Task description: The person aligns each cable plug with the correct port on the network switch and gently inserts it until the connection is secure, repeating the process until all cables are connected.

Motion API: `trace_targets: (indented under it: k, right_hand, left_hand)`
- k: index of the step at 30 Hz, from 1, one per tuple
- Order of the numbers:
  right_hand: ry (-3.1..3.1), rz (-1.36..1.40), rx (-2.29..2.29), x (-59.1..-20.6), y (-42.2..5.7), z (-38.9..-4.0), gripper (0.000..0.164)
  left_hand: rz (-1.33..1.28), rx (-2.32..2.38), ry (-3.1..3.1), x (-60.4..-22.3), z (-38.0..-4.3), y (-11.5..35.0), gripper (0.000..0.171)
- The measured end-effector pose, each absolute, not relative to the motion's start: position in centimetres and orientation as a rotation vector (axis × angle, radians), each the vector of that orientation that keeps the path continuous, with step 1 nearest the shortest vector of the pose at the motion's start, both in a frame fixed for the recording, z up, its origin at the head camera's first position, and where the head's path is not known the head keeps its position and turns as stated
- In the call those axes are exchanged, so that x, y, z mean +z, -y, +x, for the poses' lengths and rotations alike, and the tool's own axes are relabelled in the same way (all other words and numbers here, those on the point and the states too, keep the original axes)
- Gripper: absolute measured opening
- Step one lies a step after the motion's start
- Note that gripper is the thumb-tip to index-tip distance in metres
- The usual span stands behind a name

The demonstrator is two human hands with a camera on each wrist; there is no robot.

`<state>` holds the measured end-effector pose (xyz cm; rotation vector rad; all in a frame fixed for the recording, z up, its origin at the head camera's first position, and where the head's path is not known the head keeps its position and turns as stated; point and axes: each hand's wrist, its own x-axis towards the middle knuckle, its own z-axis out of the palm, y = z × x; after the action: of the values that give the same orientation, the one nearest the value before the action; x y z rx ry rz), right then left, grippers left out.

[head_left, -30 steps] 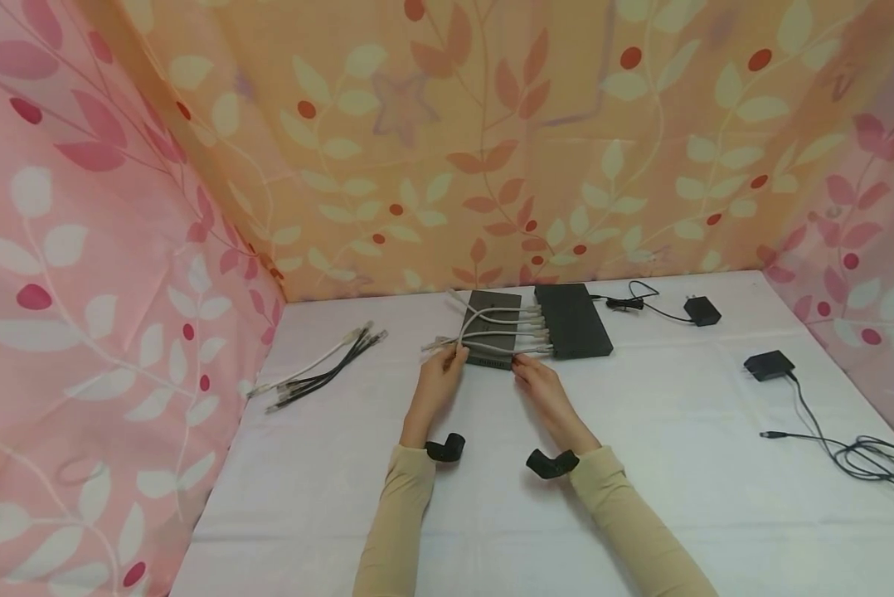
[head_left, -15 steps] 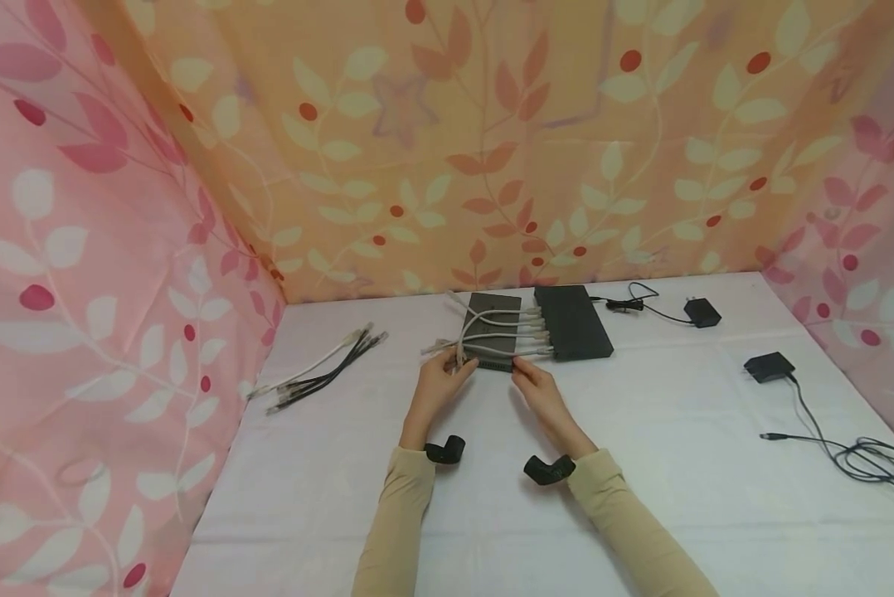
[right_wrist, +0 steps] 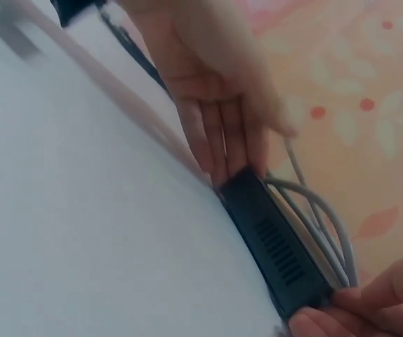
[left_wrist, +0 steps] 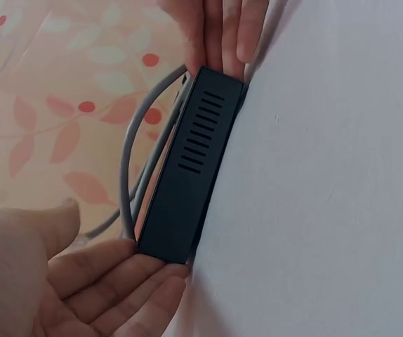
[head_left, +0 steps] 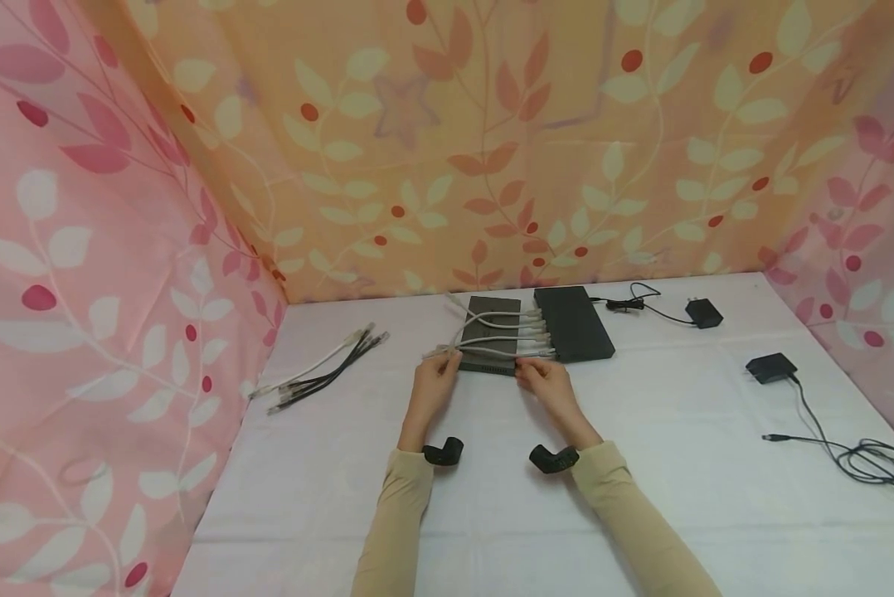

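Two black network switches lie at the back of the table. My left hand point(head_left: 434, 381) touches the left end of the nearer-left switch point(left_wrist: 187, 168), its fingers straight against that end and the thumb raised off it in the left wrist view. At the opposite end, my right hand point(head_left: 550, 390) presses its fingertips to the switch. Vent slots show along its narrow side facing me. Several grey network cables point(head_left: 492, 339) plug into the other switch point(head_left: 574, 323) and drape over the top of the switch between my hands. Their loose ends lie past my left fingers.
A bundle of black and white network cables point(head_left: 327, 369) lies to the left. At the back right, a power adapter point(head_left: 704, 313) has its lead running to the right switch. Another adapter point(head_left: 771, 367) with a coiled lead point(head_left: 876, 460) lies farther right. Patterned cloth walls point(head_left: 447, 166) bound the table.
The switch between my hands has slid slightly toward me. My left thumb, over its front corner half a second ago, is now off to the left side. The right hand stays at its end.
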<state>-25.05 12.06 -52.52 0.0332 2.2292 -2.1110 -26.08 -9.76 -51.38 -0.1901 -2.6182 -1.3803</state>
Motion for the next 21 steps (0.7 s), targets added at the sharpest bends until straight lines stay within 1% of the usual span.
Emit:
trace_targets:
  k: [2,5,10,12,15,18,21]
  right_hand:
    - [-2.205,0.03,-2.124,-52.5,-12.3,-25.6,0.032]
    - [-2.206,-0.056,-2.091,-52.4,-12.9,-26.5,0.033]
    - [-2.177,-0.224,-2.059,-52.3,-14.1,-28.0,0.033]
    - [-2.104,-0.294,-2.095,-52.3,-14.6,-28.5,0.032]
    - [-1.979,-0.343,-2.117,-52.5,-15.2,-29.1,0.034]
    - [-1.888,-0.271,-2.102,-52.8,-15.6,-29.4,0.036]
    - [-1.815,-0.197,-2.097,-53.1,-15.8,-29.3,0.037]
  left_hand:
    - [-0.153,-1.382,2.605,-51.4,-26.1,9.7,0.044]
    - [-0.102,-1.393,2.597,-51.4,-26.1,9.6,0.05]
    - [-0.099,-1.416,2.596,-51.6,-26.2,9.5,0.051]
    - [-0.113,-1.418,2.596,-51.6,-26.2,9.5,0.049]
    - [-0.124,-1.416,2.593,-51.6,-26.1,9.5,0.04]
    - [-0.122,-1.441,2.587,-51.5,-26.0,9.4,0.033]
    - [-0.116,-1.45,2.602,-51.4,-25.9,9.4,0.032]
